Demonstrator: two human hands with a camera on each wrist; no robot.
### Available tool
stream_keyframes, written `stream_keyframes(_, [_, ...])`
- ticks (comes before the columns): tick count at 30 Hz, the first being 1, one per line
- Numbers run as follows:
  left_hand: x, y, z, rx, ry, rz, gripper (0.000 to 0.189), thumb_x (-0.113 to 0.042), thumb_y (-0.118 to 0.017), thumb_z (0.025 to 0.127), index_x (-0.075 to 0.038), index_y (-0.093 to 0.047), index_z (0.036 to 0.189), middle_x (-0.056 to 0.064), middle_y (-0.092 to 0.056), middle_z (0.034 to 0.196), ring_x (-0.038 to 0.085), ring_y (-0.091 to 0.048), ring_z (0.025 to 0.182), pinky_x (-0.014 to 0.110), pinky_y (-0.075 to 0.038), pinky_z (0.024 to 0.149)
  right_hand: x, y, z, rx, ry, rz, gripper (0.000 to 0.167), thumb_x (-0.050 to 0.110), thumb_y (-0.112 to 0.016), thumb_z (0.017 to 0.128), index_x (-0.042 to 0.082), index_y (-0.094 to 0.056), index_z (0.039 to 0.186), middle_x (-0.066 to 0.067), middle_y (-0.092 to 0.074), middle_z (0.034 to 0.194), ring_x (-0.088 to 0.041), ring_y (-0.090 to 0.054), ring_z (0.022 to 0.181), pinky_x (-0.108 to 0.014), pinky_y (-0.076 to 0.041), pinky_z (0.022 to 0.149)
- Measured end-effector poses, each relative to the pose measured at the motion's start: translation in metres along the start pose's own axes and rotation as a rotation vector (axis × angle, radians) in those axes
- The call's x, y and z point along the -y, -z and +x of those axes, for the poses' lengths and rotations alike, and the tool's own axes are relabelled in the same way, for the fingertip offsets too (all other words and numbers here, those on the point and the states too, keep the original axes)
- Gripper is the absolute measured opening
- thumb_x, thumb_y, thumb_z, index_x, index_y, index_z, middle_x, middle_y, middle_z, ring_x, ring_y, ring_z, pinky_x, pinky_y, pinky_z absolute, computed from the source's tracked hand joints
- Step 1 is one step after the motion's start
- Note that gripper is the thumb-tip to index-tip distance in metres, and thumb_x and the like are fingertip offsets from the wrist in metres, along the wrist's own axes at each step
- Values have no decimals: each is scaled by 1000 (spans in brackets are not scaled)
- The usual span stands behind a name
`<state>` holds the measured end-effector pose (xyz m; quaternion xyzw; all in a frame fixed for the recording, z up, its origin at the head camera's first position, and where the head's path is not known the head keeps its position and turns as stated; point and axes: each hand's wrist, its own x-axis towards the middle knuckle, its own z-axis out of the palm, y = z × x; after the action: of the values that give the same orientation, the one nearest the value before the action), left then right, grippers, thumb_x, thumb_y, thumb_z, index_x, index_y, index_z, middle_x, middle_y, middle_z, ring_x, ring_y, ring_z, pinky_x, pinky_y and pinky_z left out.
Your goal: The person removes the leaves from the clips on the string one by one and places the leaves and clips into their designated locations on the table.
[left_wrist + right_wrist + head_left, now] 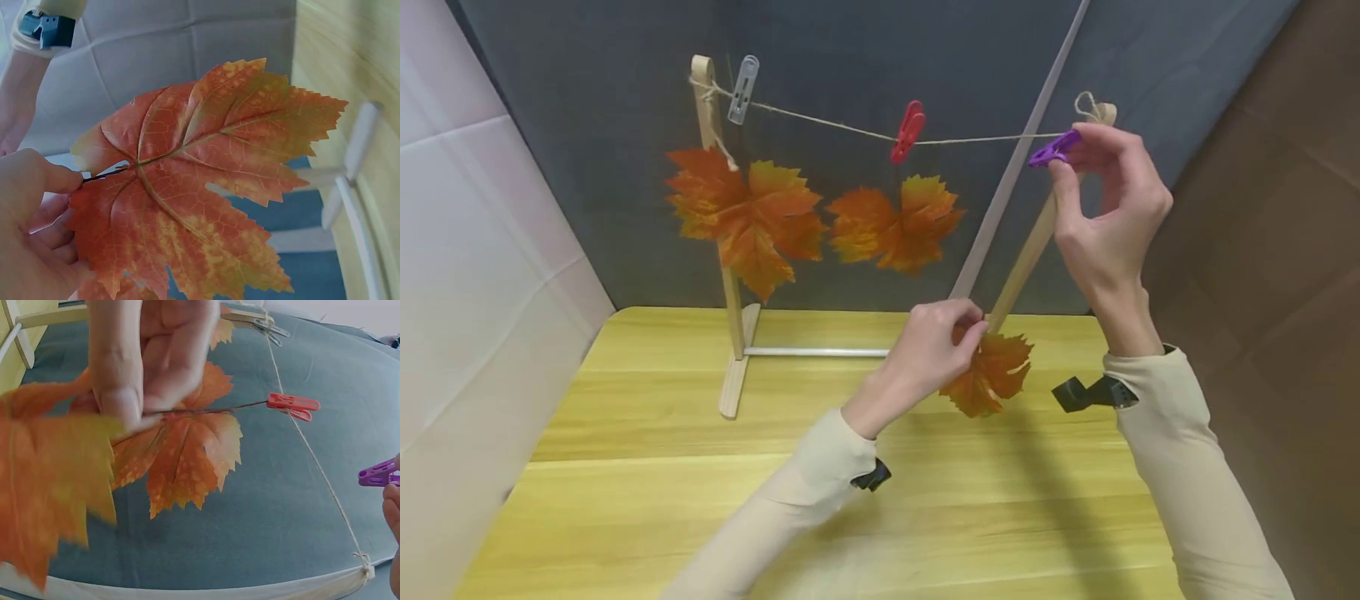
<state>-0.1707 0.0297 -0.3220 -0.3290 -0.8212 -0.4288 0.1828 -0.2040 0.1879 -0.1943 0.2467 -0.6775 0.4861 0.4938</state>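
My left hand (928, 346) pinches the dark stem of an orange artificial maple leaf (988, 383), low beside the rack's right post. The left wrist view shows this leaf (187, 169) spread out, its stem between thumb and fingers. Higher up, my right hand (1112, 217) pinches a purple clothespin (1054, 150) between thumb and fingers, near the right end of the twine (827, 123). Whether the clothespin touches the twine cannot be told. A red clothespin (292, 403) grips the twine and the stem of another leaf (898, 229). A clear clothespin (744, 90) sits farther left, above a larger leaf (748, 217).
The twine is tied between the wooden left post (730, 292) and right post (1026, 250). A white crossbar (816, 352) joins the rack's base near the back of the wood-patterned table (700, 508). A dark grey cloth (850, 50) hangs behind.
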Motion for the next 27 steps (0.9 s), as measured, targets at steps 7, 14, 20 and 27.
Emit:
stream_keyframes(7, [18,14,-29,-12,62,27,6,-9,-69,94,-3,-71,96,7,-76,87,17,-71,75,30,-58,69,-4,6,-21,61,-57,-2,27,-3,-68,85,-7,-71,112,-4,-72,96,-10,-69,86,-26,-57,87])
stream_keyframes(14, [32,29,-56,-27,146,31,8,-5,-71,93,0,-70,98,10,-75,85,20,-72,74,32,-59,69,-5,17,-45,147,-143,-72,26,-6,-67,86,-10,-70,111,-11,-70,99,-5,-66,88,-20,-55,87])
stream_keyframes(20, [46,49,-82,-62,184,102,8,-4,-70,92,-1,-69,99,9,-74,85,20,-70,73,34,-58,67,-5,28,-63,218,-206,-81,27,-11,-67,86,-10,-68,113,-4,-68,103,-5,-67,91,-20,-54,88])
stream_keyframes(27, [62,81,-113,-86,284,181,10,-5,-68,92,-1,-70,101,8,-72,83,17,-63,68,32,-52,62,-10,41,-83,257,-268,-103,28,-7,-67,87,-9,-69,115,2,-69,103,-3,-69,90,-17,-54,89])
